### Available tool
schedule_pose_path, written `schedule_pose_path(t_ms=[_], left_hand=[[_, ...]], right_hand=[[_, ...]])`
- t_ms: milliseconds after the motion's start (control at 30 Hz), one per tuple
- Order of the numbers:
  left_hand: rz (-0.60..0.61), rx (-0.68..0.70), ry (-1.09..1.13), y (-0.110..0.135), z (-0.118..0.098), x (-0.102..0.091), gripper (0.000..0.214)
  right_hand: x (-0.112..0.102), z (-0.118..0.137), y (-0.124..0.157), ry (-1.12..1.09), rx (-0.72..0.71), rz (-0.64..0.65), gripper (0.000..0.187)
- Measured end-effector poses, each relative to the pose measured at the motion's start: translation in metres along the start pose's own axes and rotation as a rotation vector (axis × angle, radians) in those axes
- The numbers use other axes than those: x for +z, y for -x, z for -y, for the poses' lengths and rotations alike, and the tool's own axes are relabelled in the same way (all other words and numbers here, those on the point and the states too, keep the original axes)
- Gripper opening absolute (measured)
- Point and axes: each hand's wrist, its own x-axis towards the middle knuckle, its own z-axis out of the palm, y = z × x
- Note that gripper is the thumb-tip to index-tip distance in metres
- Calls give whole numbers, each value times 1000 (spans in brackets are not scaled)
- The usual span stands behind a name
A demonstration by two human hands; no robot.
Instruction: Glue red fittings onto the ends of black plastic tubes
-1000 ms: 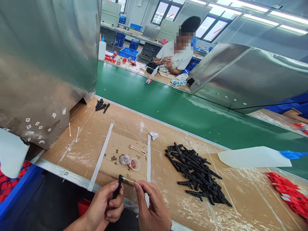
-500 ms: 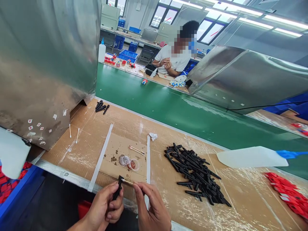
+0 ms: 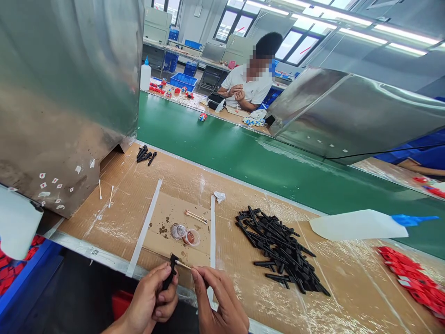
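My left hand [image 3: 151, 297] pinches a small black plastic part [image 3: 170, 270] upright near the table's front edge. My right hand [image 3: 217, 301] holds a cotton swab [image 3: 183, 265] whose tip touches the top of that part. Just beyond the hands sit two small clear caps [image 3: 186, 234] with brownish liquid, and two more swabs [image 3: 196, 216] lie on the cardboard sheet [image 3: 167, 211]. A large heap of black plastic parts [image 3: 278, 248] lies to the right.
A white squeeze bottle with a blue nozzle [image 3: 361, 225] lies on its side at right, red parts [image 3: 413, 280] beyond it. A steel housing [image 3: 66, 93] stands at left. A green conveyor belt [image 3: 243, 155] runs across; a person in white [image 3: 248, 86] sits opposite.
Both hands have stayed together on the black part and swab; the view has shifted slightly, with no clear change in grip.
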Motion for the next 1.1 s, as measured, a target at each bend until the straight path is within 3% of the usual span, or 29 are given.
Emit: schedule_pose_path(t_ms=[500, 633, 700, 833, 1000, 1100], left_hand=[[-13, -15, 20, 1, -1, 1, 44], [-6, -13, 45, 0, -2, 1, 44], [-4, -15, 53, -1, -3, 1, 45], [0, -20, 59, -2, -3, 1, 47], [7, -19, 70, -1, -2, -3, 48], [63, -23, 54, 3, -4, -2, 47]], right_hand=[[3, -1, -2, -20, 25, -3, 17], [-1, -5, 2, -104, 139, -6, 11], [0, -9, 2, -127, 252, -78, 5], [6, -26, -7, -63, 465, -184, 18], [11, -43, -24, -57, 375, -58, 29], [8, -37, -21, -17, 374, -63, 35]])
